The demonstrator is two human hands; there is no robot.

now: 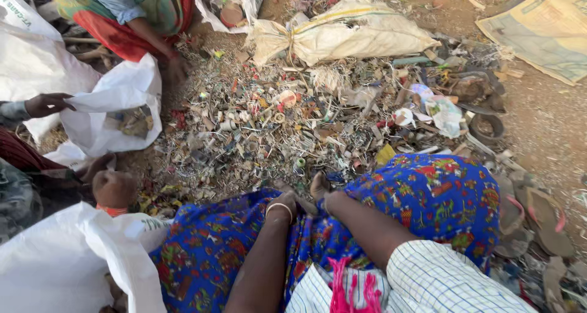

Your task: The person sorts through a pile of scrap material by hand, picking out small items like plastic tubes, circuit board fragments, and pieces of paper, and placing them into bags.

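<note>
I sit on the ground in a blue patterned skirt (440,197), both arms reaching down between my knees. My left hand (286,199), with a pale bangle on the wrist, rests at the skirt's edge, fingers curled downward. My right hand (325,192) lies just beside it, touching the near edge of a wide pile of small mixed scrap (275,123): bits of plastic, wire and caps. Whether either hand holds anything is hidden by the fingers and the fabric.
A white sack (55,264) stands open at my left knee. Another person's hand (46,104) holds the rim of a second white sack (116,99); a third person in red and green (131,13) sits beyond. A tied sack (348,31), a rubber ring (487,128) and sandals (544,218) lie around.
</note>
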